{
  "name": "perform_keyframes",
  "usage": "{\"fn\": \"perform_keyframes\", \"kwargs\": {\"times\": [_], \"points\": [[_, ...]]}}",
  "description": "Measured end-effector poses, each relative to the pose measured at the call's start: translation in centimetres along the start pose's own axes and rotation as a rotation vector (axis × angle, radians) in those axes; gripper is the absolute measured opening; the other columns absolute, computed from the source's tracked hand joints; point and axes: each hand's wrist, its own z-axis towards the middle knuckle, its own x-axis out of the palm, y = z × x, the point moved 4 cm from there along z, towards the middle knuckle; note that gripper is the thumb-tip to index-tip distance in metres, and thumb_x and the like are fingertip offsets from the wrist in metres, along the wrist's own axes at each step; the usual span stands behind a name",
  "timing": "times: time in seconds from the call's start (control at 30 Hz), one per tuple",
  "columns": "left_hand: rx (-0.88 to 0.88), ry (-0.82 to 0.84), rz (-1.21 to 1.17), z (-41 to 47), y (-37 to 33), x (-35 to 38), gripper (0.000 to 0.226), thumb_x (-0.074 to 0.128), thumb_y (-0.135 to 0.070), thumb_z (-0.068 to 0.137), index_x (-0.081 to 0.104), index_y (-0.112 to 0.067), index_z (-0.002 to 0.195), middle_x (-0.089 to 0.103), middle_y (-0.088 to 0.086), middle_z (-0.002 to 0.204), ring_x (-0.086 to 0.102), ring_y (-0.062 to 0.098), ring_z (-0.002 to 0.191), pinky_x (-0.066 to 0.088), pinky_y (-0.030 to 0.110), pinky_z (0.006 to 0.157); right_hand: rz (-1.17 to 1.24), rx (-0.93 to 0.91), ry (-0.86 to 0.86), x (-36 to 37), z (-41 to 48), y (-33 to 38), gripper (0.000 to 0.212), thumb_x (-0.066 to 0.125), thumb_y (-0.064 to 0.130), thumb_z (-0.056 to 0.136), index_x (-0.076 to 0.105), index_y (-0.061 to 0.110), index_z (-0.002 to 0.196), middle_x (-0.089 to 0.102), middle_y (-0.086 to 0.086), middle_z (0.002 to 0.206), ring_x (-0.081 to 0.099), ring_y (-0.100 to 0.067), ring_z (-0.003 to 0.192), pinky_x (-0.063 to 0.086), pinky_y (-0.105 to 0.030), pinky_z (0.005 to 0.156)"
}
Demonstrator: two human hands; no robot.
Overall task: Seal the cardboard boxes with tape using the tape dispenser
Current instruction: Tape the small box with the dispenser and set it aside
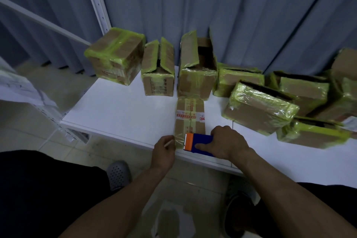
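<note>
A white table (119, 114) carries cardboard boxes. A slim box (190, 116) lies at its centre, reaching the near edge. At 11 o'clock stands a sealed box (116, 58), at 12 two open-flapped boxes (157, 75), and from 1 to 3 crowded green-taped boxes (258, 108).

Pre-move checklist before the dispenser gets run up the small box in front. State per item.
1. Right hand grips the tape dispenser: ok.
2. Dispenser's orange end rests on the near end of the small box: ok.
3. Left hand at the box's near left corner: ok; what it pinches: cannot tell.
4. Top flaps closed flat: ok.
5. Nothing lies on the box top ahead of the dispenser: ok.
6. Gap between the box's far end and the open box behind: cannot tell.
</note>
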Motion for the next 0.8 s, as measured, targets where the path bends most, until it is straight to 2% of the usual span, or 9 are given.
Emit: {"fn": "perform_keyframes", "kwargs": {"times": [0.13,0.2,0.27,0.33,0.4,0.5,0.63,0.7,0.8], "points": [[0.032,0.106,0.052,0.7,-0.7,-1.3,0.024,0.064,-0.01,0.093,0.065,-0.033,0.1,0.069,-0.007,0.107,0.065,0.009,0.098,0.056,0.026,0.084,0.023,0.003,0.013,0.2,-0.2,0.0,0.067,0.067,0.079,0.074,0.063,0.019,0.103,0.062,0.003,0.092,0.066,-0.018,0.087,0.056,-0.03,0.069],[0.126,0.149,0.19,1.6,-1.9,-2.4,0.02,0.067,-0.015,0.091,0.066,-0.032,0.101,0.067,-0.016,0.103,0.064,0.004,0.095,0.053,0.017,0.079,0.033,0.004,0.016,0.1,-0.3,-0.1,0.063,0.068,0.079,0.075,0.06,0.02,0.098,0.061,0.003,0.09,0.065,-0.017,0.084,0.053,-0.029,0.066],[0.306,0.188,0.329,2.0,-3.3,-3.0,0.022,0.071,-0.024,0.09,0.069,-0.031,0.111,0.062,-0.021,0.109,0.062,-0.001,0.099,0.05,0.011,0.079,0.036,0.002,0.019,0.0,-0.4,-0.1,0.062,0.068,0.078,0.076,0.058,0.021,0.095,0.059,0.004,0.088,0.063,-0.017,0.081,0.049,-0.028,0.063],[0.477,0.275,0.416,2.0,-4.2,-2.8,0.031,0.072,-0.028,0.09,0.069,-0.027,0.12,0.058,-0.02,0.121,0.06,-0.002,0.106,0.053,0.013,0.084,0.041,0.003,0.021,0.1,-0.5,-0.1,0.062,0.068,0.078,0.076,0.056,0.021,0.096,0.058,0.004,0.088,0.061,-0.017,0.081,0.048,-0.028,0.062],[0.528,0.347,0.504,1.9,-4.4,-2.3,0.032,0.07,-0.028,0.091,0.069,-0.024,0.123,0.057,-0.016,0.129,0.06,0.0,0.107,0.054,0.017,0.088,0.039,0.001,0.02,0.1,-0.5,-0.1,0.062,0.068,0.079,0.075,0.055,0.021,0.096,0.058,0.004,0.09,0.062,-0.017,0.083,0.049,-0.028,0.064],[0.581,0.371,0.686,2.3,-4.2,-2.0,0.03,0.065,-0.027,0.095,0.069,-0.022,0.124,0.057,-0.011,0.133,0.058,0.003,0.111,0.05,0.02,0.098,0.049,0.002,0.023,0.2,-0.4,-0.2,0.062,0.068,0.078,0.075,0.056,0.021,0.095,0.058,0.003,0.09,0.063,-0.018,0.083,0.052,-0.029,0.067],[0.623,0.38,0.784,2.6,-4.5,-1.9,0.026,0.058,-0.018,0.097,0.07,-0.013,0.12,0.062,0.001,0.127,0.055,0.015,0.116,0.042,0.029,0.098,0.042,-0.001,0.019,0.3,-0.5,-0.3,0.062,0.067,0.079,0.076,0.055,0.022,0.096,0.057,0.004,0.091,0.06,-0.017,0.083,0.049,-0.029,0.066],[0.635,0.358,0.81,2.6,-4.2,-1.7,0.02,0.054,-0.026,0.1,0.071,-0.021,0.111,0.065,-0.003,0.118,0.058,0.011,0.108,0.046,0.031,0.093,0.039,-0.005,0.01,0.4,-0.5,-0.2,0.061,0.066,0.079,0.076,0.055,0.022,0.095,0.057,0.004,0.09,0.06,-0.017,0.082,0.048,-0.028,0.065],[0.63,0.319,0.766,2.5,-4.1,-1.3,0.012,0.054,-0.043,0.099,0.062,-0.036,0.093,0.065,-0.013,0.098,0.061,0.002,0.092,0.05,0.023,0.078,0.044,-0.019,-0.002,0.5,-0.7,-0.4,0.059,0.065,0.079,0.077,0.056,0.023,0.092,0.058,0.005,0.086,0.059,-0.016,0.079,0.046,-0.028,0.061]]}}
